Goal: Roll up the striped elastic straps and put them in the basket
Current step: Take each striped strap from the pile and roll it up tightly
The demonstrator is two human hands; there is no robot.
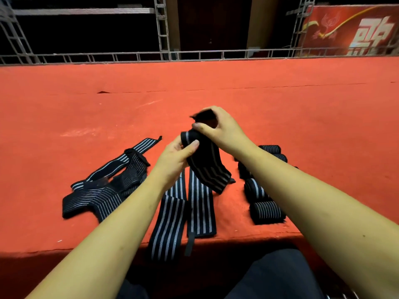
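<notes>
Dark-clad lap (269, 277) at the bottom, just below the worktop's near edge. Worktop (64, 104) is covered in red cloth.

Two flat straps (166, 223) lie side by side at the middle of the near edge, black with pale stripes, running near-to-far. The left one hangs over the edge. The right one has a thin dark tab over the edge.

Rolls (267, 212) sit toward the near right corner, in a line going away from the edge. At least four show, partly hidden by the right forearm. They are close together; contact between them cannot be told.

Pile (103, 186) of unrolled straps is left of the flat ones, loose and overlapping, set back from the near edge. One end points toward the far edge.

The held strap (207, 165) is up off the worktop, above the middle, beyond the flat straps. Left hand (174, 158) grasps it from the left, thumb on top across the stripes. Right hand (220, 130) grasps its upper dark end, fingers curled over, thumb pressing the front. The free tail hangs down toward the right flat strap; whether it touches cannot be told.

Beyond the hands is bare red cloth with a seam line across. Past the far edge are a metal truss (164, 29) and a dark background. A red banner (356, 29) stands at the far right corner.
</notes>
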